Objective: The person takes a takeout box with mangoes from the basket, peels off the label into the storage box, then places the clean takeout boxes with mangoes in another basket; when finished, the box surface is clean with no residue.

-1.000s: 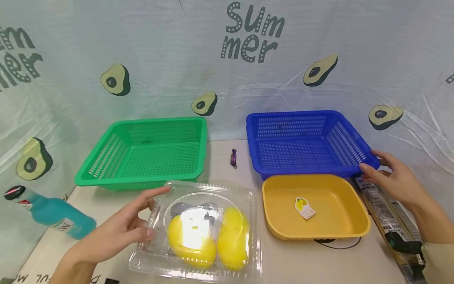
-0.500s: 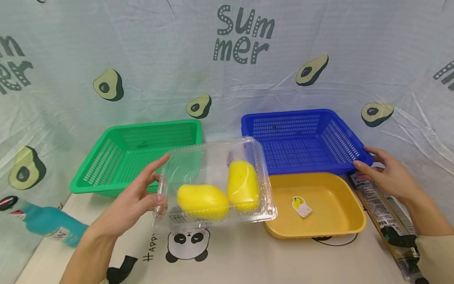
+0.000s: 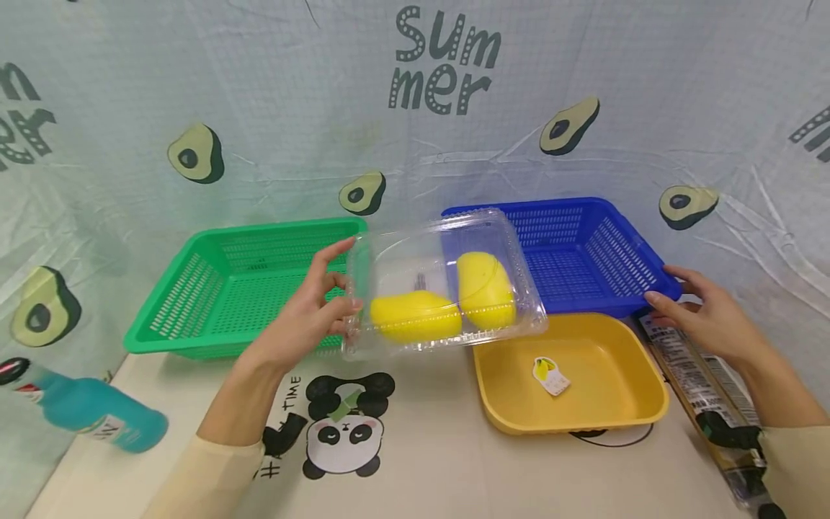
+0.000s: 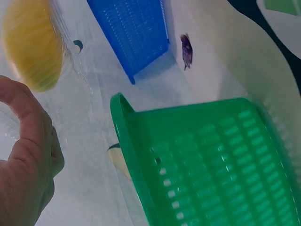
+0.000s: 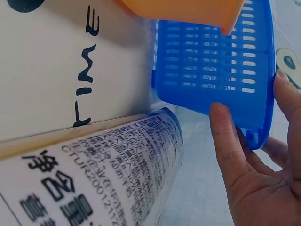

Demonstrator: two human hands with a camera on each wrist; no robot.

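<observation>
My left hand (image 3: 311,310) pinches the left edge of a clear plastic clamshell box (image 3: 415,252), raised above the table and tilted. Inside lie two yellow mangoes, one lengthwise (image 3: 415,317) and one more upright (image 3: 486,292). The box overlaps the corner of the blue basket (image 3: 558,277) in the head view. My right hand (image 3: 710,317) grips that basket's right front corner, thumb in front and fingers around the rim (image 5: 269,108). In the left wrist view one mango (image 4: 33,44) shows beyond my curled fingers.
A green basket (image 3: 279,310) stands at the back left. A yellow tray (image 3: 583,389) holding a small tag (image 3: 551,376) sits before the blue basket. A blue bottle (image 3: 104,407) is at far left, a long printed package (image 3: 694,389) at right. A purple-wrapped candy (image 4: 186,51) lies between the baskets.
My left hand has lifted the clamshell box up and to the right, from low over the table to the blue basket's left side. The mangoes shifted inside. My right hand stays on the basket.
</observation>
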